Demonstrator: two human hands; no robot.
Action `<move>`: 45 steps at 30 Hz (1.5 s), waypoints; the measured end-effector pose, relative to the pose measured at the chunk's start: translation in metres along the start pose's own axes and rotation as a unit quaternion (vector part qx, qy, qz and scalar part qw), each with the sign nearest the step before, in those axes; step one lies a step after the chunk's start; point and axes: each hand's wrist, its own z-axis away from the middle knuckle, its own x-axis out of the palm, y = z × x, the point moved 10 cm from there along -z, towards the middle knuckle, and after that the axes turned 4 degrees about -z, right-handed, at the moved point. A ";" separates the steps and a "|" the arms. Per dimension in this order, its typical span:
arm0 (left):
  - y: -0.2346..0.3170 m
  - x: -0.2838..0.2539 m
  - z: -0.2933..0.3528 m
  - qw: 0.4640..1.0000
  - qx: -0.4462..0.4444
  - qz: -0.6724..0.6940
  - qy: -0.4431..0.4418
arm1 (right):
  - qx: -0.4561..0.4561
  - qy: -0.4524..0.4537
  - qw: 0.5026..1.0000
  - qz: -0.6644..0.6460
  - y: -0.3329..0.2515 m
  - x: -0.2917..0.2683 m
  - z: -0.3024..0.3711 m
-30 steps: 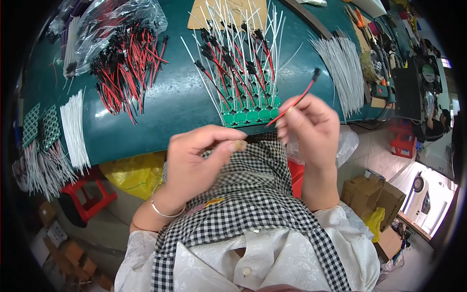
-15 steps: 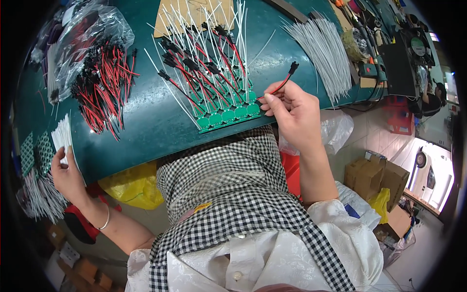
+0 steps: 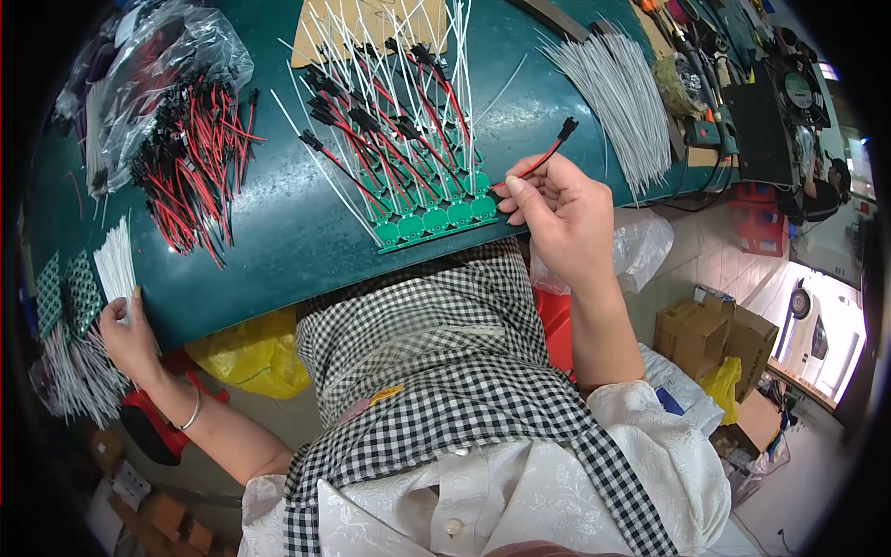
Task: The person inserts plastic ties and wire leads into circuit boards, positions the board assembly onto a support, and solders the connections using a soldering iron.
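Observation:
At the right end of a green circuit board panel (image 3: 436,221), my right hand (image 3: 568,223) pinches a red-and-black connector lead (image 3: 544,160) between thumb and fingers. Its black plug points up and away. White wires and other plug leads stand up from the panel's joined round boards. At the table's left edge, my left hand (image 3: 133,342) has its fingers curled round the near end of a bundle of white wires (image 3: 116,260). How many wires it grips is hidden.
A pile of red-and-black leads (image 3: 197,167) lies left of the panel, beside a clear plastic bag (image 3: 176,65). Grey-white wires (image 3: 617,111) are heaped at the right. More green boards (image 3: 82,288) with wires lie at the far left. Cartons (image 3: 710,334) stand on the floor.
My left hand has slid a little nearer to me along the white wires. My right hand stays by the panel's right end, its lead tilted slightly further right.

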 end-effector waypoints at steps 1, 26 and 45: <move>-0.002 0.000 0.000 1.000 -0.010 -0.005 -0.005 | 0.005 0.001 1.000 -0.001 0.000 0.000 0.000; -0.017 -0.002 -0.005 0.999 -0.020 -0.023 -0.010 | -0.173 -0.026 0.967 0.186 -0.041 0.014 -0.001; -0.020 -0.006 -0.016 0.998 -0.005 -0.028 -0.058 | -0.161 0.195 0.912 0.323 -0.034 -0.083 -0.023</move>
